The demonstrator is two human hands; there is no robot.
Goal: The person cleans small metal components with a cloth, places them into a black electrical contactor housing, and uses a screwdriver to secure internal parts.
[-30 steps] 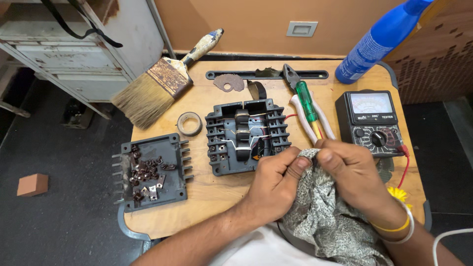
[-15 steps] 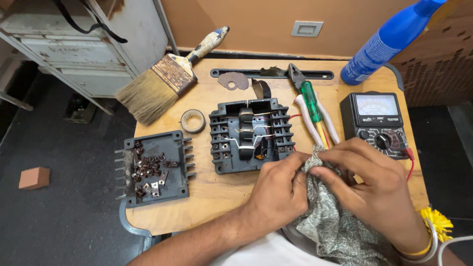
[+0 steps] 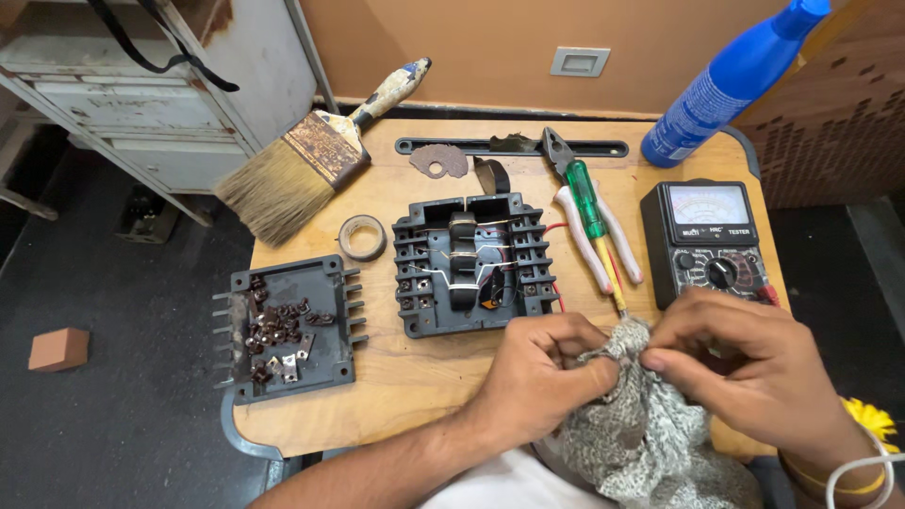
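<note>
Left to right on the wooden table (image 3: 415,377):

- Brick-coloured block (image 3: 58,348) on the floor, well off the table.
- Paint brush (image 3: 302,160) at the top-left corner, bristles hanging over the edge.
- Dark tray (image 3: 287,325) near the left edge, with small loose metal bits in it.
- Tape roll (image 3: 362,237) between tray and the open terminal box (image 3: 471,264), which sits mid-table, wires exposed.
- Pliers (image 3: 589,212) and green screwdriver (image 3: 594,217) lie crossed, just right of the box.
- Meter (image 3: 709,240) right of those, blue spray bottle (image 3: 731,80) behind it.

Hands at the front edge: left hand (image 3: 542,377) curled closed, pinching a fold of the patterned cloth (image 3: 632,424). Right hand (image 3: 754,377) also closed, fingertips gripping the same cloth from the other side. Cloth bunched between them, trailing down to the lap. Can't tell if anything small is wrapped inside.

Risks, my read:
- A wrist or the cloth could snag the screwdriver tip, which is just beside it, and drag it off.
- An elbow bump on the tray would scatter the loose bits.
- Brush is overhanging, so a nudge could tip it.
</note>
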